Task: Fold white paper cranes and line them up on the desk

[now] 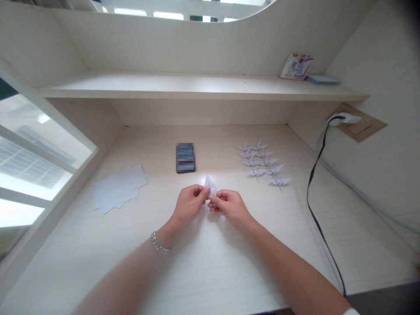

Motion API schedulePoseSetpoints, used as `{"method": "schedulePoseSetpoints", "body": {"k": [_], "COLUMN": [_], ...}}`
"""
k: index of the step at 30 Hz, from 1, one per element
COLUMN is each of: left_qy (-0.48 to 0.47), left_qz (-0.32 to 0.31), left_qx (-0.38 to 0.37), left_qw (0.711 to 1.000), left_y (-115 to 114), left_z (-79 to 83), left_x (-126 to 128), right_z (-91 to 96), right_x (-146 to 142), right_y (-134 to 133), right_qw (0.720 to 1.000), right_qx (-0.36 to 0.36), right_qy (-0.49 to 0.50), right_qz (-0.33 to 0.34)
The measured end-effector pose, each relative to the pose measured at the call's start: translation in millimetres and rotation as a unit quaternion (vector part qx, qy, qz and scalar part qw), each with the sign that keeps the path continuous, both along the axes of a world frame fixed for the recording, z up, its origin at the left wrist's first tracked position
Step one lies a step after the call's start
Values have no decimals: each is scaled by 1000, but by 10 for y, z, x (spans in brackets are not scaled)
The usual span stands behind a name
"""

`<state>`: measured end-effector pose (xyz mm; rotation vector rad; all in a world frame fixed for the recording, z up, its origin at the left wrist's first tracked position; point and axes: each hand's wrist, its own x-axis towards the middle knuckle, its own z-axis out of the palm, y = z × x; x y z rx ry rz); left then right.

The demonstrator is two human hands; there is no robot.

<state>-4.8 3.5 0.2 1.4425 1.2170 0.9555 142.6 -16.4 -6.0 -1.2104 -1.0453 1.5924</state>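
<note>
Both my hands meet over the middle of the pale wooden desk (203, 262). My left hand (188, 203) and my right hand (229, 204) each pinch a small folded piece of white paper (210, 183), whose pointed tip sticks up between the fingers. A bracelet (160, 245) sits on my left wrist. A loose stack of white paper sheets (118, 188) lies to the left. Several finished paper cranes (262, 164) stand in rows to the right of my hands.
A dark phone (185, 157) lies flat behind my hands. A black cable (315, 192) runs from a wall socket (348, 119) down across the desk's right side. The shelf (197, 87) above holds a small carton (296, 66). A window frame borders the left.
</note>
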Motion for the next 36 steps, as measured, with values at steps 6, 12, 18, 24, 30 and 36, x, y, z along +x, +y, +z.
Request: {"method": "schedulePoseSetpoints", "body": {"k": [6,12,18,24,30,36], "left_qy": [-21,-87,-150,-194,-189,-142], "left_qz": [-5,-2,1,57,50,36], "left_qx": [-15,-45,-69,-82,-84,-98], "left_qw": [1000,995,986,976,977,984], "left_y": [3,-2,-13,7,11,-19], "left_z": [6,23,41,22,26,49], "left_x": [1,25,19,7,4,31], "right_z": [18,61,112,68,65,59], "right_x": [9,31,21,51,52,64], "right_y": [1,-6,-17,9,5,17], "right_qw": [1000,998,996,993,991,994], "right_qx": [-6,8,48,79,91,75], "right_qy": [-9,-51,-71,-54,-40,-32], "right_qz": [4,34,28,-63,-92,-74]}}
